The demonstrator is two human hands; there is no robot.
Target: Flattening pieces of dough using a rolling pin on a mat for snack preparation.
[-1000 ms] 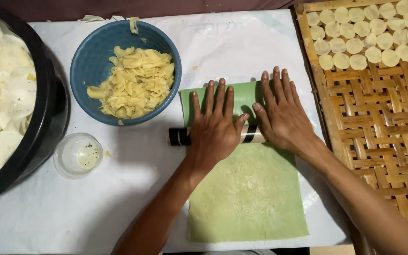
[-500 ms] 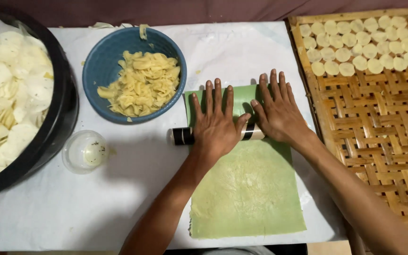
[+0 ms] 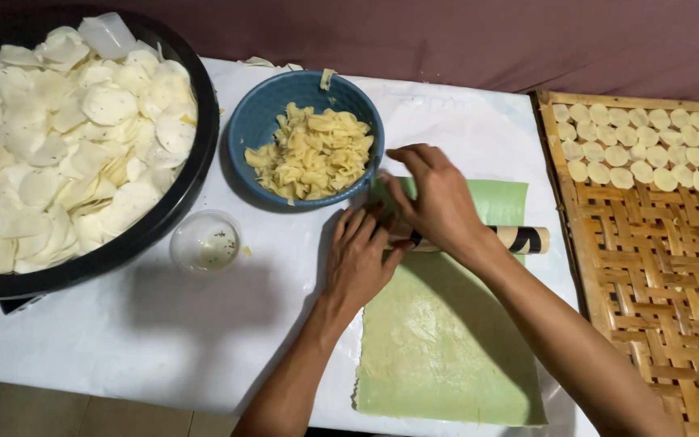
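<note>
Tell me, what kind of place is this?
Probably a home kitchen or small snack-making spot. Hands work a roller over thin green dough on a table; a black tub holds pale round chips, and more rounds lie in rows on a woven bamboo tray.

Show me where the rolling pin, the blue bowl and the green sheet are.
rolling pin (image 3: 519, 239), head view, on its patterned right end.
blue bowl (image 3: 252, 121), head view, on its inner left wall.
green sheet (image 3: 446, 348), head view, on its flattened lower part.
</note>
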